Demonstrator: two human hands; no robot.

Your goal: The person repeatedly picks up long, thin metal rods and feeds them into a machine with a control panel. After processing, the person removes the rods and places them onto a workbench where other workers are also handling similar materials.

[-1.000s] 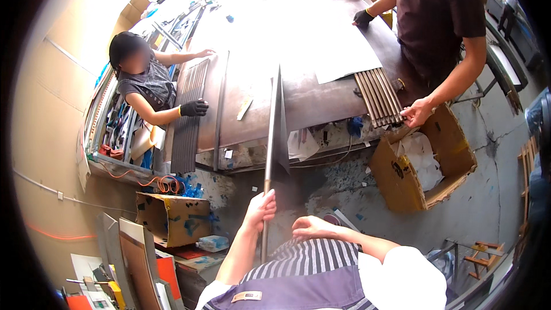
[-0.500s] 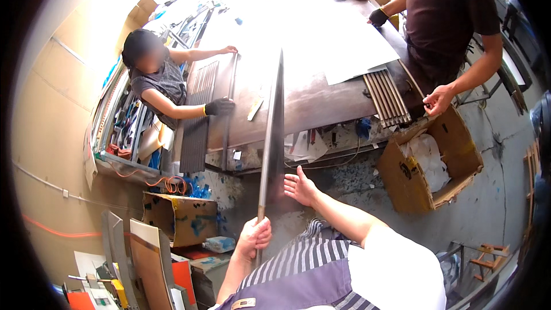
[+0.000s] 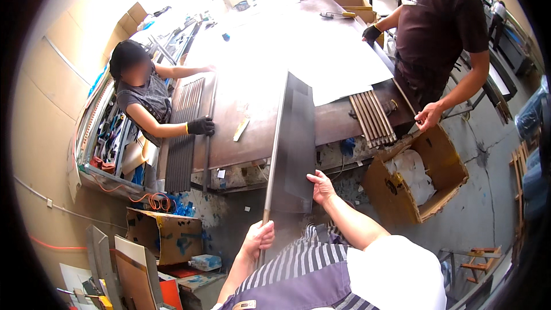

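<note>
A long metal bar with a thin, dark, slightly see-through panel along its right side stands upright before me, reaching up over the table's near edge. My left hand is wrapped round the bar's lower end. At the panel's right edge, near its lower corner, my right hand has its fingertips closed on the rim.
Two co-workers stand at the brown table, one left, one right. Dark slats and metal strips lie by them. White sheets cover its middle. An open cardboard box stands on the floor at right.
The panel has turned from nearly edge-on to showing its broad face. My right hand has gone from open beside the panel to holding its right edge. My left hand keeps its grip.
</note>
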